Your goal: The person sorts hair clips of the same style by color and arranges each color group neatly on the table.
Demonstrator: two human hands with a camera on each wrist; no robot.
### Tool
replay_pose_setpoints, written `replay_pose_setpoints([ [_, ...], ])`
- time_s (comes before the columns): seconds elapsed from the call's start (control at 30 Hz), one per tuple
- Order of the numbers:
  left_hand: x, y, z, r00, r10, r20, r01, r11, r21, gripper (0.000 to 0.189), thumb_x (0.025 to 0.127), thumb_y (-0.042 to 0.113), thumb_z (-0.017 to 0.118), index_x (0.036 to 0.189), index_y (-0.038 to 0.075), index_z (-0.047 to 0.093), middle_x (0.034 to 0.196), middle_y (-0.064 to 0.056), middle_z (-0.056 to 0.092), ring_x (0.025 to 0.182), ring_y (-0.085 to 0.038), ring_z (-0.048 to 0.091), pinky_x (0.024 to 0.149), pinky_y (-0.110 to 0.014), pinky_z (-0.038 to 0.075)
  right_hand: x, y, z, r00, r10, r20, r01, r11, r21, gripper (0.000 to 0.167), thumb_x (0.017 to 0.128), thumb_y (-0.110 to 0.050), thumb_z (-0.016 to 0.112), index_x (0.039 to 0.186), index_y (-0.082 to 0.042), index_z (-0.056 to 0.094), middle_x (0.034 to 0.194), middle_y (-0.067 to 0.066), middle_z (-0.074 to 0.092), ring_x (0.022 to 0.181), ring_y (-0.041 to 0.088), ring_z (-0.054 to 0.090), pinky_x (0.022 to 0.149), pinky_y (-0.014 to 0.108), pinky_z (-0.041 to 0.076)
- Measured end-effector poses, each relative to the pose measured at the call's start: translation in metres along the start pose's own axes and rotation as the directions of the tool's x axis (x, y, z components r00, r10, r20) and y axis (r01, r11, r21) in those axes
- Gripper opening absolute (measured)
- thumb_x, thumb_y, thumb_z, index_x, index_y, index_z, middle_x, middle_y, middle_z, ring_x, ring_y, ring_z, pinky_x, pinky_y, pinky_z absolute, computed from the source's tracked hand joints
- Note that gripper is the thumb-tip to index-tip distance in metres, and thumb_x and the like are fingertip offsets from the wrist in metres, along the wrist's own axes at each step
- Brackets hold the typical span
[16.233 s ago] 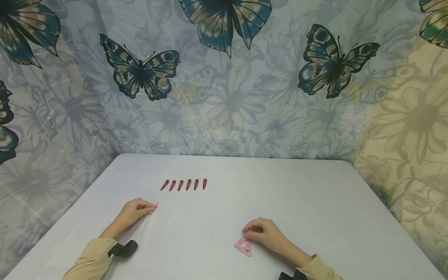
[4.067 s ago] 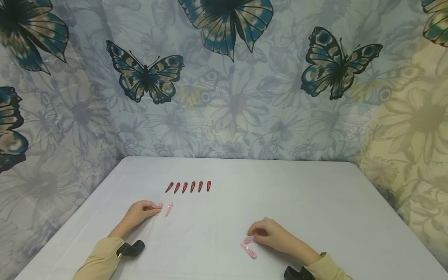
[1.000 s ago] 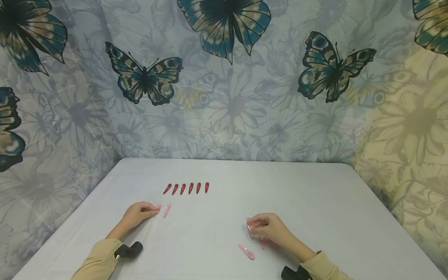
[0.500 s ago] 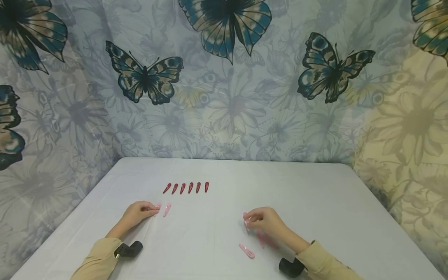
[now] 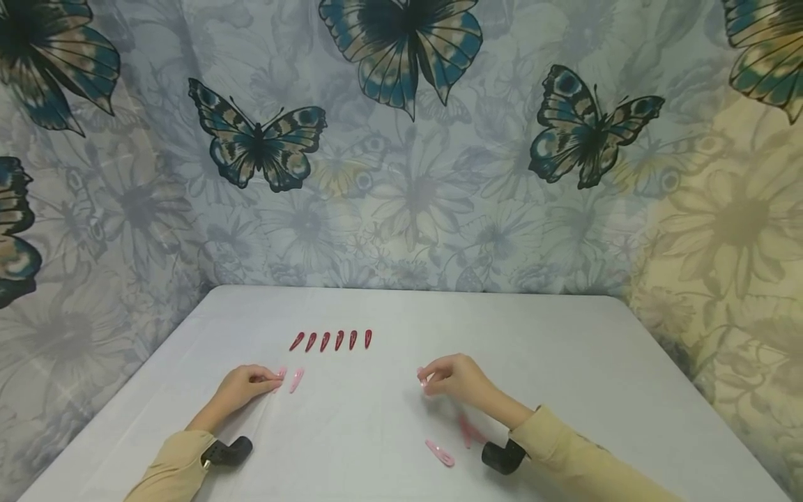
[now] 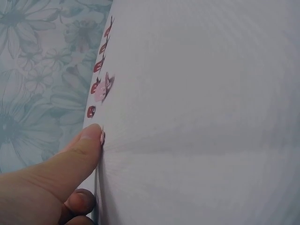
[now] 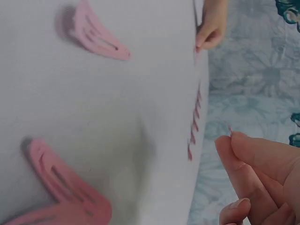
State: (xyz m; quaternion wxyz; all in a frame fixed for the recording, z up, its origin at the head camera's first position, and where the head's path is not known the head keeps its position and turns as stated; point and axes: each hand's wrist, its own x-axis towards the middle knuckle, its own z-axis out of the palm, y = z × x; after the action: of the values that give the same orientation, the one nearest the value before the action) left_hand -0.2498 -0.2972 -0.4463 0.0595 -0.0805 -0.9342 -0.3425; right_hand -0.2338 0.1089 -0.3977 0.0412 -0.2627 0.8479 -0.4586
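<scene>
My left hand (image 5: 243, 388) pinches a pink snap hair clip (image 5: 282, 374) at the table, its thumb against the clip in the left wrist view. Just right of it lies a second pink hair clip (image 5: 296, 381). Raised above the table right of centre, my right hand (image 5: 461, 380) pinches another pink clip (image 5: 422, 376) between thumb and fingertip; only a sliver of that clip (image 7: 230, 131) shows in the right wrist view. Below this hand one pink clip (image 7: 101, 37) lies alone, and two more pink clips (image 7: 70, 183) overlap, partly cut off by the frame.
Several red hair clips (image 5: 339, 340) lie in a slanted row behind the pink ones. Everything rests on a white-covered table (image 5: 502, 321), backed by a butterfly-patterned cloth (image 5: 426, 209). Black wrist cameras (image 5: 228, 452) sit under both sleeves.
Over the last second my right hand has risen from the loose pink clips and moved left and away with one. My left hand holds still. Earlier, a pink clip was added beside it.
</scene>
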Motion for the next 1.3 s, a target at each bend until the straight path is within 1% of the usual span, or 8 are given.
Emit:
replay_pose_setpoints([
  [0.2, 0.001, -0.003, 0.001, 1.000, 0.012, -0.001, -0.012, 1.000, 0.009, 0.011, 0.074, 0.018, 0.072, 0.077, 0.008, 0.070, 0.064, 0.003, 0.048, 0.063, -0.014, 0.040, 0.058, -0.030, 0.032, 0.014, -0.002, 0.012, 1.000, 0.027, -0.013, -0.027, 0.997, 0.069, 0.020, 0.072, -0.003, 0.073, 0.090, 0.001, 0.069, 0.087, 0.007, 0.067, 0.066, 0.012, 0.059, 0.058, 0.025, 0.044],
  [0.3, 0.001, -0.005, 0.001, 1.000, 0.017, 0.002, -0.017, 1.000, 0.008, 0.012, 0.074, 0.019, 0.072, 0.077, 0.008, 0.070, 0.066, 0.003, 0.051, 0.064, -0.015, 0.041, 0.059, -0.031, 0.033, 0.021, -0.003, 0.019, 0.999, 0.047, -0.011, -0.045, 0.994, 0.103, 0.021, 0.071, -0.004, 0.074, 0.090, 0.001, 0.069, 0.088, 0.009, 0.067, 0.067, 0.012, 0.060, 0.059, 0.025, 0.044],
  [0.57, 0.003, -0.005, -0.001, 1.000, 0.019, 0.014, -0.020, 1.000, 0.024, 0.012, 0.074, 0.021, 0.072, 0.076, 0.010, 0.069, 0.079, -0.001, 0.062, 0.071, -0.015, 0.048, 0.067, -0.036, 0.039, 0.037, -0.013, 0.034, 0.999, 0.048, -0.008, -0.046, 0.988, 0.150, 0.019, 0.070, 0.000, 0.074, 0.088, 0.001, 0.069, 0.079, 0.008, 0.067, 0.065, 0.012, 0.061, 0.060, 0.024, 0.045],
  [0.77, 0.001, -0.001, -0.003, 0.999, 0.010, 0.048, -0.009, 1.000, -0.005, 0.012, 0.075, 0.021, 0.072, 0.075, 0.009, 0.069, 0.072, 0.002, 0.057, 0.066, -0.015, 0.044, 0.062, -0.033, 0.036, 0.045, -0.019, 0.046, 0.999, 0.052, -0.004, -0.051, 0.990, 0.135, 0.018, 0.069, 0.000, 0.074, 0.087, -0.001, 0.070, 0.070, 0.005, 0.066, 0.064, 0.010, 0.061, 0.060, 0.024, 0.044],
  [0.93, 0.002, -0.001, -0.002, 0.999, 0.003, 0.039, -0.003, 1.000, -0.007, 0.012, 0.075, 0.021, 0.072, 0.075, 0.009, 0.069, 0.068, 0.003, 0.052, 0.064, -0.015, 0.041, 0.060, -0.031, 0.034, 0.054, -0.025, 0.057, 0.999, 0.034, -0.032, -0.030, 0.992, 0.124, 0.018, 0.070, -0.001, 0.073, 0.088, 0.000, 0.070, 0.068, 0.003, 0.066, 0.063, 0.008, 0.059, 0.058, 0.023, 0.043],
  [1.07, 0.003, -0.002, 0.000, 0.999, -0.003, 0.037, 0.004, 1.000, -0.012, 0.012, 0.075, 0.020, 0.072, 0.076, 0.008, 0.069, 0.064, 0.003, 0.047, 0.063, -0.015, 0.040, 0.058, -0.030, 0.032, 0.062, -0.033, 0.064, 0.997, 0.041, -0.069, -0.030, 0.987, 0.160, 0.016, 0.072, -0.001, 0.072, 0.088, 0.000, 0.069, 0.069, 0.004, 0.066, 0.065, 0.009, 0.059, 0.060, 0.023, 0.044],
  [1.17, 0.002, -0.003, 0.000, 0.999, -0.001, 0.047, 0.001, 1.000, -0.011, 0.013, 0.075, 0.020, 0.072, 0.077, 0.008, 0.069, 0.064, 0.002, 0.047, 0.062, -0.015, 0.039, 0.057, -0.030, 0.032, 0.068, -0.039, 0.072, 0.994, 0.066, -0.086, -0.048, 0.980, 0.192, 0.015, 0.072, -0.001, 0.072, 0.086, 0.000, 0.069, 0.068, 0.005, 0.066, 0.066, 0.009, 0.059, 0.061, 0.023, 0.044],
  [1.3, 0.002, -0.003, -0.001, 0.999, 0.019, 0.034, -0.019, 1.000, 0.007, 0.011, 0.075, 0.020, 0.072, 0.076, 0.009, 0.069, 0.069, 0.003, 0.053, 0.064, -0.014, 0.041, 0.059, -0.031, 0.034, 0.080, -0.046, 0.086, 0.990, 0.099, -0.099, -0.075, 0.973, 0.219, 0.014, 0.072, -0.003, 0.073, 0.085, -0.002, 0.070, 0.066, 0.004, 0.065, 0.065, 0.008, 0.058, 0.062, 0.024, 0.044],
])
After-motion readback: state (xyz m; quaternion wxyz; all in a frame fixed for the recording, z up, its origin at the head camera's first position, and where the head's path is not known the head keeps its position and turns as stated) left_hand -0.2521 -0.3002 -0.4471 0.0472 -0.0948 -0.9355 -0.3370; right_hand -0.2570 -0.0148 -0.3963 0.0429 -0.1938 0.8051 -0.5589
